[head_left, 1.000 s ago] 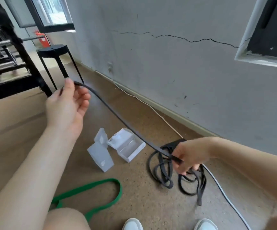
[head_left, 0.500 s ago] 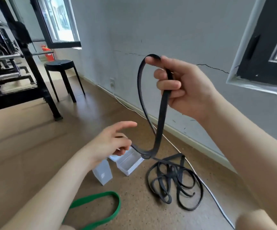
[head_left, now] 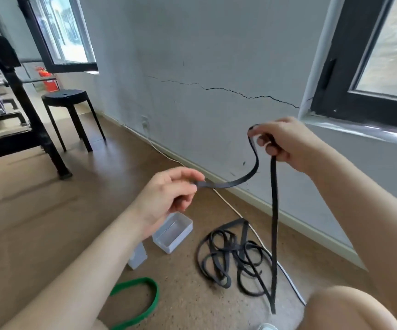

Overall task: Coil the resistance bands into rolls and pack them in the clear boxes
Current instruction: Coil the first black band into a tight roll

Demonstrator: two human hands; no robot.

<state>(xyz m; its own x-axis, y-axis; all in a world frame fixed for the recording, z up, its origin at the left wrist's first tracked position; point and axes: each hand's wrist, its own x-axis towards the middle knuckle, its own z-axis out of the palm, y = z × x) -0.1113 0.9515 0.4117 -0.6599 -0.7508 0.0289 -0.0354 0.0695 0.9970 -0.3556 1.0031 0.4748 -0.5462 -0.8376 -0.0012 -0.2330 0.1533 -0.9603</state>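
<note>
Left hand pinches one end of the black band between thumb and forefinger; the remaining fingers are curled. Right hand, at 2 o'clock of the left, grips a fold of the same band, fingers closed round it. Between the hands the band sags in a curve. From the right hand a length hangs straight down to the floor.

Pile of tangled black bands lies on the floor. Open box stands at 9 o'clock of the pile, apart from it. Second box stands at its 7 o'clock, partly hidden by the left forearm. Green band lies at 6 o'clock of that.
</note>
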